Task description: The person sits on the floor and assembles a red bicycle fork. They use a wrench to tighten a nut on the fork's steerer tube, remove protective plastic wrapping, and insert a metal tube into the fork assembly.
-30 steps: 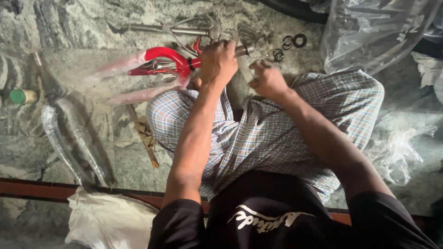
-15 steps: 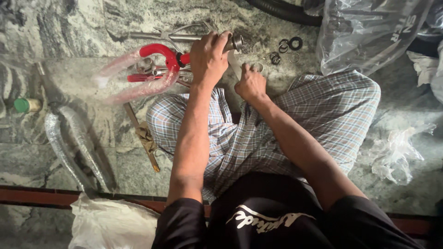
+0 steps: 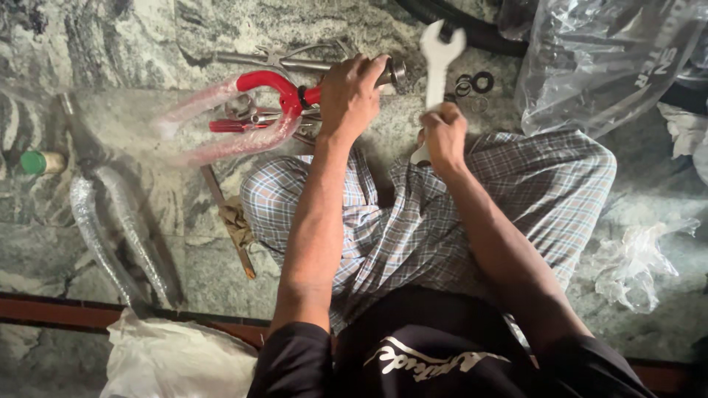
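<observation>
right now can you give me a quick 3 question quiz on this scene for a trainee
1. True or false: the right hand holds a silver open-ended spanner with its jaw end pointing away from the person.
2. What does the left hand grip? A) a green-capped bottle B) the metal tube at the end of the red fork C) a plastic bag
3. What small dark parts lie on the stone floor just right of the spanner?

Key
1. True
2. B
3. Black rings

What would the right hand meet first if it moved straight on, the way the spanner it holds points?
Probably the black tyre: the right hand aims the spanner there, though depth is unclear.
</observation>
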